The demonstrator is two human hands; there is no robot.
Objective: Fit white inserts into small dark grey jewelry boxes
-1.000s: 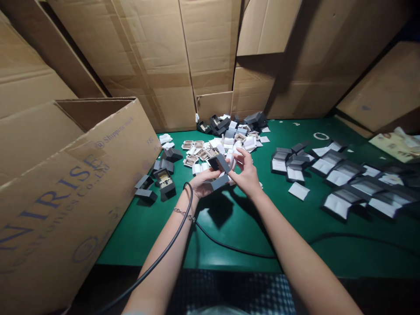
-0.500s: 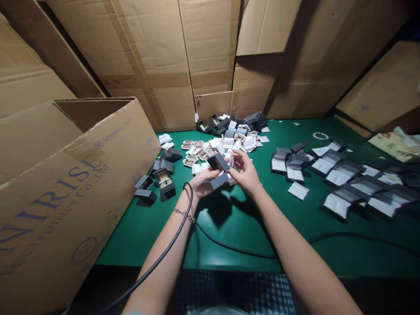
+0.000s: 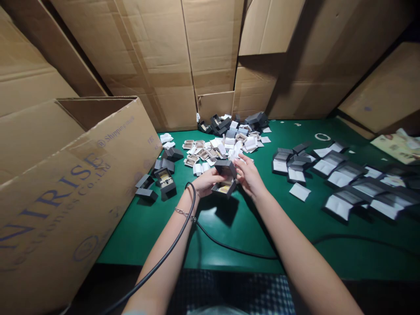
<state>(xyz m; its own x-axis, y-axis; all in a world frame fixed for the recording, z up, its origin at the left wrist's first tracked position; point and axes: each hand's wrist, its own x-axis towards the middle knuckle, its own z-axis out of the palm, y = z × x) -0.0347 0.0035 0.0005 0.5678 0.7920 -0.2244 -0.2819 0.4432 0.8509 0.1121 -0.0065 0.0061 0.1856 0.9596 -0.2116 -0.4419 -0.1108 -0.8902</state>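
Observation:
Both my hands hold one small dark grey hinged box [image 3: 225, 178] just above the green table [image 3: 249, 227]. Its lid stands open and a pale insert shows inside. My left hand [image 3: 206, 181] grips the box from the left, fingers curled under it. My right hand [image 3: 250, 175] closes on its right side, fingers pinched at the lid. Behind the box lies a heap of white and beige inserts [image 3: 219, 148]. A bracelet circles my left wrist, and a black cable [image 3: 183, 232] loops over that forearm.
A large printed carton [image 3: 72, 183] lies on its side at the left. Grey boxes [image 3: 162, 175] sit beside it; more dark boxes [image 3: 229, 122] at the back. Rows of open grey boxes with white cards [image 3: 341, 179] fill the right. Cardboard sheets wall the table.
The box has turned so its open inside with the pale insert faces me, and both hands have lowered slightly toward the table. The white piece seen at my right fingertips no longer shows.

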